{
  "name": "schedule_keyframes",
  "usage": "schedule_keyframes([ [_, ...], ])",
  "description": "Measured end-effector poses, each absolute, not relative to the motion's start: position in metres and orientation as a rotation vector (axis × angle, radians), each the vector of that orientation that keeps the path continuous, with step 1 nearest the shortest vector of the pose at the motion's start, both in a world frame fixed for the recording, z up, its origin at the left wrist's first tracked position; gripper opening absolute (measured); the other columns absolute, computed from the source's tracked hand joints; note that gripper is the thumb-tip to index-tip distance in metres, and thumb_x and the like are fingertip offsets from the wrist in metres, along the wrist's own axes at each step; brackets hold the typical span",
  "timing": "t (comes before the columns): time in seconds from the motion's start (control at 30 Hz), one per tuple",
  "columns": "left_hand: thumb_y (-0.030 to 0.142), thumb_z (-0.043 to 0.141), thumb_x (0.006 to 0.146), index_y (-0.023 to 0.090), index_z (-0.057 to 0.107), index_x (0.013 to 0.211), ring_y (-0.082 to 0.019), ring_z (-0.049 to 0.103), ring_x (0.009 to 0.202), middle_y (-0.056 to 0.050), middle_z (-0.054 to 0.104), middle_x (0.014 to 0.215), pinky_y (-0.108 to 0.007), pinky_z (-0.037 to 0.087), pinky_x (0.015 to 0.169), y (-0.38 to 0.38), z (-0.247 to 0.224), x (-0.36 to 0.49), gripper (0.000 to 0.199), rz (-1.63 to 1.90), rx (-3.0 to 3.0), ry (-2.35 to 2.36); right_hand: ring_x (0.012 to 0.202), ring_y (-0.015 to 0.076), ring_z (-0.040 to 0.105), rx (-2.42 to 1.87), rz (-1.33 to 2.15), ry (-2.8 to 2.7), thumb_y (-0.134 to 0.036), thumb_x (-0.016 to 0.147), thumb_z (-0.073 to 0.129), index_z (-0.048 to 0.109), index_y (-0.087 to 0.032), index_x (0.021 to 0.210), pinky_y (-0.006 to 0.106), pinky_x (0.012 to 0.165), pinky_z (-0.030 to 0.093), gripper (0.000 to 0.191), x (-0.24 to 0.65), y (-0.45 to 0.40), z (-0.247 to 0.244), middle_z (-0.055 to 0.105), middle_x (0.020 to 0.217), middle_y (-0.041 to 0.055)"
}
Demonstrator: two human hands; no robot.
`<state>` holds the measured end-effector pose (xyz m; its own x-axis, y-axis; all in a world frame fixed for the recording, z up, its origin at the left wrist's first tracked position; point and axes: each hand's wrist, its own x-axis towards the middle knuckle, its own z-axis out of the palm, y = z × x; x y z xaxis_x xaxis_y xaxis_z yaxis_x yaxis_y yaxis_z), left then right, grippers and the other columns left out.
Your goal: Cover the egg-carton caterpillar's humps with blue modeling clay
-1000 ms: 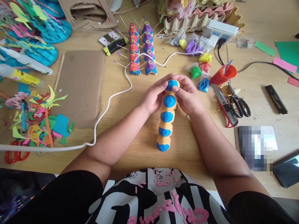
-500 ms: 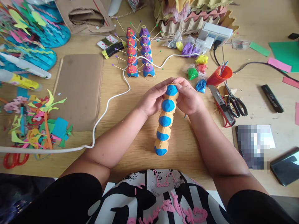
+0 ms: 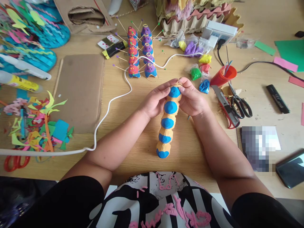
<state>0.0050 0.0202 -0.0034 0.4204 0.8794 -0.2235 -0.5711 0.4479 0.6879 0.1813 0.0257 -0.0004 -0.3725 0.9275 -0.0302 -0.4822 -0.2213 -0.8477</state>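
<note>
An orange egg-carton strip (image 3: 167,123) with several bumps, each topped with blue clay, lies lengthwise in front of me. My left hand (image 3: 156,97) grips its far end from the left, thumb beside the farthest blue cap. On the other side, my right hand (image 3: 193,98) pinches that same end, with fingertips at the top edge. Beyond my hands stand two finished-looking egg-carton strips, one with red tops (image 3: 133,53) and one with purple tops (image 3: 148,52), both with coloured-tipped sticks poking out and little faces.
A white cable (image 3: 108,107) snakes across the table on the left. Cardboard (image 3: 79,93) and paper scraps (image 3: 45,122) lie there too. To the right are bagged clay (image 3: 195,73), an orange cup (image 3: 223,76), a cutter (image 3: 229,110), black scissors (image 3: 241,103) and a phone (image 3: 291,169).
My right fingers have shifted slightly at the far end of the strip. The strip and my left hand stay nearly in place, while the view moves a little.
</note>
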Motion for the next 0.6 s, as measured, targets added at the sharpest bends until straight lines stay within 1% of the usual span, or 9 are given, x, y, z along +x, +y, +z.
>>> schedule_keyframes([
  [0.1,0.041,0.075,0.103,0.03,0.073,0.145,-0.022,0.08,0.132,0.0,0.088,0.121,-0.034,0.06,0.12,0.02,-0.0021,0.0053,0.043,0.97,0.567,0.633,0.092,0.0207,0.081,-0.698,1.767,-0.976,-0.05,0.079,0.098,0.064,-0.034,0.105,0.034,0.077,0.07,0.046,0.1818,0.025,-0.0002,0.08,0.091,-0.0054],
  [0.23,0.037,0.076,0.102,0.028,0.076,0.14,-0.02,0.082,0.126,0.0,0.088,0.119,-0.031,0.062,0.115,0.0204,-0.0052,0.0046,0.039,0.979,0.584,0.621,0.089,0.0195,0.08,-0.684,1.771,-0.958,-0.047,0.08,0.098,0.064,-0.033,0.104,0.034,0.076,0.07,0.043,0.1814,0.0249,0.0003,0.079,0.092,-0.006],
  [0.3,0.039,0.077,0.101,0.031,0.075,0.142,-0.02,0.083,0.124,0.001,0.088,0.118,-0.032,0.064,0.112,0.0209,-0.0077,0.0041,0.042,0.977,0.578,0.613,0.086,0.0191,0.079,-0.693,1.774,-0.937,-0.046,0.081,0.096,0.063,-0.033,0.103,0.033,0.075,0.069,0.042,0.1814,0.0257,0.0003,0.079,0.093,-0.0055],
  [0.4,0.049,0.076,0.102,0.038,0.069,0.15,-0.021,0.083,0.124,0.002,0.088,0.117,-0.036,0.066,0.111,0.0211,-0.01,0.0036,0.05,0.958,0.54,0.621,0.084,0.0198,0.079,-0.716,1.782,-0.921,-0.048,0.086,0.092,0.062,-0.032,0.103,0.033,0.073,0.069,0.038,0.1816,0.0271,0.0001,0.078,0.091,-0.0043],
  [0.43,0.05,0.075,0.102,0.038,0.068,0.151,-0.022,0.084,0.123,0.002,0.088,0.117,-0.036,0.066,0.11,0.021,-0.0102,0.0035,0.051,0.955,0.534,0.622,0.083,0.0198,0.078,-0.719,1.785,-0.919,-0.049,0.087,0.091,0.062,-0.031,0.102,0.033,0.073,0.068,0.037,0.1815,0.0273,-0.0001,0.078,0.09,-0.0042],
  [0.5,0.047,0.076,0.102,0.036,0.07,0.149,-0.021,0.084,0.121,0.002,0.088,0.118,-0.035,0.066,0.109,0.0207,-0.0102,0.0036,0.049,0.963,0.544,0.612,0.082,0.0188,0.078,-0.71,1.79,-0.912,-0.046,0.085,0.092,0.062,-0.031,0.102,0.032,0.074,0.068,0.037,0.181,0.0273,-0.0003,0.077,0.09,-0.0047],
  [0.6,0.036,0.077,0.101,0.031,0.075,0.141,-0.018,0.085,0.114,0.001,0.088,0.118,-0.03,0.066,0.103,0.0208,-0.0108,0.0039,0.04,0.982,0.579,0.585,0.08,0.0161,0.077,-0.666,1.799,-0.89,-0.041,0.081,0.096,0.062,-0.031,0.1,0.03,0.075,0.067,0.041,0.1795,0.0265,-0.0004,0.077,0.091,-0.0061],
])
